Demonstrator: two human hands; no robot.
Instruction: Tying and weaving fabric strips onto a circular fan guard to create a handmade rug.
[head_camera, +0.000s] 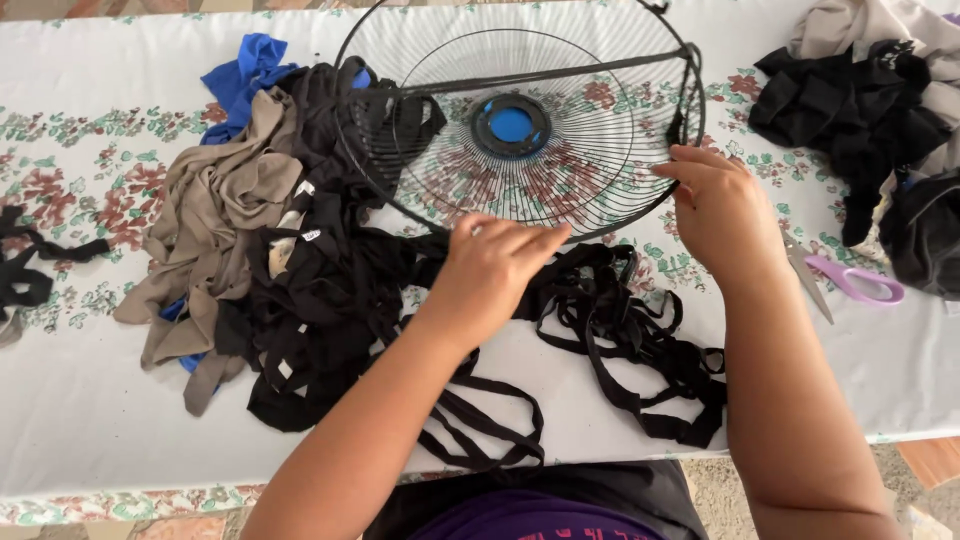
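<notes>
Floral cloth covers the tabletop (90, 400); a round wire fan guard (520, 120) lies just beyond both hands. Right hand (722, 205) pinches its near rim, while left hand (492, 265) (fingers together) presses black strips (620, 330) below it.

This looked like a home craft or sewing corner. A table (80, 420) wore a white floral cloth, with heaps of black, tan and blue fabric scraps (250, 250) at nine o'clock, more dark cloth (860, 110) at two, purple-handled scissors (850, 278) at three, and a wire fan guard (520, 120) at twelve.
</notes>
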